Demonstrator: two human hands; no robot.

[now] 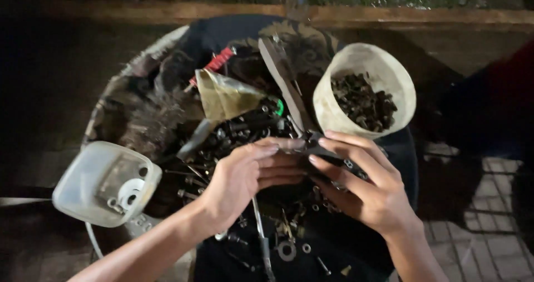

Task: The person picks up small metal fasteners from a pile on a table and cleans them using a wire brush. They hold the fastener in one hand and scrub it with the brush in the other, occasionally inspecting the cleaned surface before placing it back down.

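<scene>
Both hands meet over a heap of dark bolts, nuts and washers point(239, 134) spread on a dark cloth. My left hand point(245, 176) reaches in from the lower left, fingers stretched flat toward the right. My right hand point(361, 182) comes from the lower right, its fingers curled around a dark metal part point(328, 155) that lies between the two hands. The left fingertips touch that part too. What the part is cannot be made out.
A round cream tub point(389, 73) with dark bolts inside stands at the upper right. A clear square plastic container point(89, 184) with washers sits at the left. A long flat bar point(281, 73), a red-handled tool point(214, 62), a crumpled bag point(225, 95) lie behind. Brick paving point(484, 243) shows at right.
</scene>
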